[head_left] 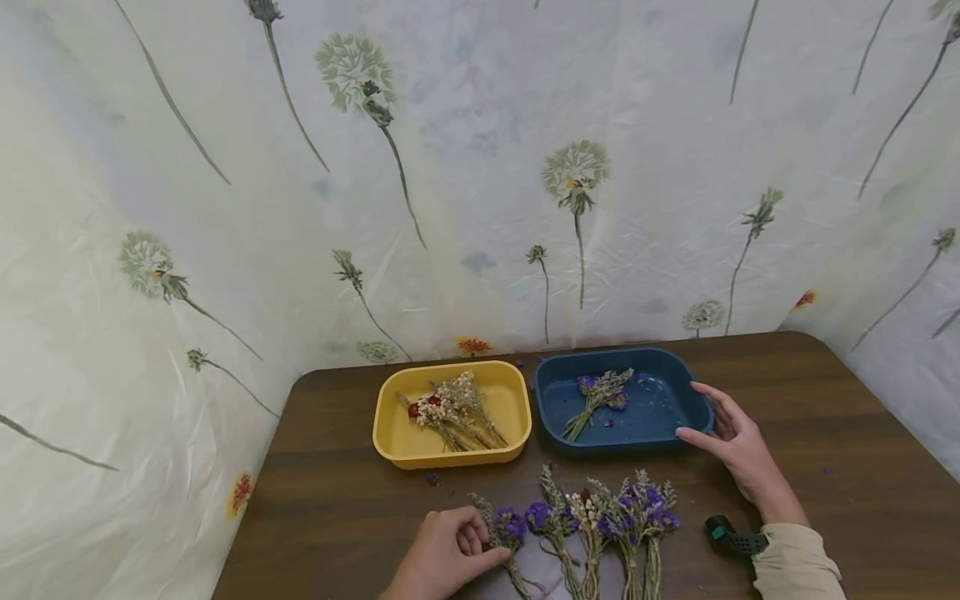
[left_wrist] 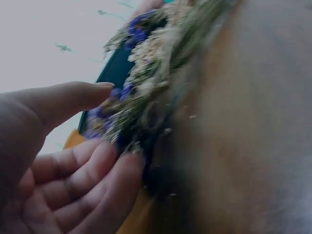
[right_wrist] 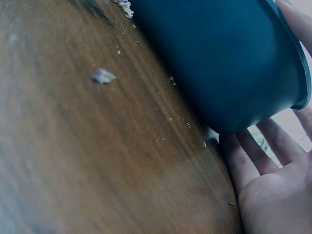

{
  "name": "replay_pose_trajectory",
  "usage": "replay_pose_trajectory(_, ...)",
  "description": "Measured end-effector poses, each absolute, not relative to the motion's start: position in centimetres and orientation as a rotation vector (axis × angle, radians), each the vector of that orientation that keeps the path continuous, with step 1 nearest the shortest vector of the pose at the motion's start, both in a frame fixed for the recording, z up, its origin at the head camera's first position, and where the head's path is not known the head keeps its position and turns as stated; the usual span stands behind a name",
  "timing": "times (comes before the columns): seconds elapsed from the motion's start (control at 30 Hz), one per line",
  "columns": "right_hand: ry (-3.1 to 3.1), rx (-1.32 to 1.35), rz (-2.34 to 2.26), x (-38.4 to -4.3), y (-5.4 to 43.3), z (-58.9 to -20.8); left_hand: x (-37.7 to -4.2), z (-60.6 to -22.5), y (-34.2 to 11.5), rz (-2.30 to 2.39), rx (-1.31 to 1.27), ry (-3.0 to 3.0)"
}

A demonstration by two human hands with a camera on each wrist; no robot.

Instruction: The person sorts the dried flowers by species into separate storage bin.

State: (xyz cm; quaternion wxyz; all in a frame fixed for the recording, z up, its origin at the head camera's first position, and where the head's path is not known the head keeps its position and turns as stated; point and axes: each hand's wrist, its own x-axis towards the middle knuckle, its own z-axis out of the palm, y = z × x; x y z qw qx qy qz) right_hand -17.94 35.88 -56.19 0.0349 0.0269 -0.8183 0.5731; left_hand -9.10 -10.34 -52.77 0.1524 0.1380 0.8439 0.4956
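Head view: left hand (head_left: pixel 452 546) parted at flowers (head_left: pixel 511 525); right hand (head_left: pixel 741 444) spread against blue tub (head_left: pixel 615 445).

You have two grips: one left (head_left: pixel 453 550), one right (head_left: pixel 738 442). Two trays: one blue tray (head_left: pixel 652 421) at your right grip, one yellow tray (head_left: pixel 452 461) beyond your left. One purple-flowered bunch (head_left: pixel 511 525) sits at your left grip's fingertips; right of that grip, count three more purple bunches (head_left: pixel 553 521) and one white-and-red bunch (head_left: pixel 588 533). The blue tray holds one dried bunch (head_left: pixel 598 398); the yellow tray's overlapping pale bunches (head_left: pixel 453 408) can't be counted exactly.
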Motion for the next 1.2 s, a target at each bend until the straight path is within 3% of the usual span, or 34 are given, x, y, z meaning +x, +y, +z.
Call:
replay_pose_trajectory(0.47,-2.515,0.116,1.760,-17.9,35.9,-56.3,-7.7,-52.9,-8.9,0.877,0.309,2.934)
replay_pose_trajectory(1.2,-2.522,0.125,1.751,-18.0,36.1,-56.5,-9.1,-52.5,-11.6,1.342,0.416,2.303)
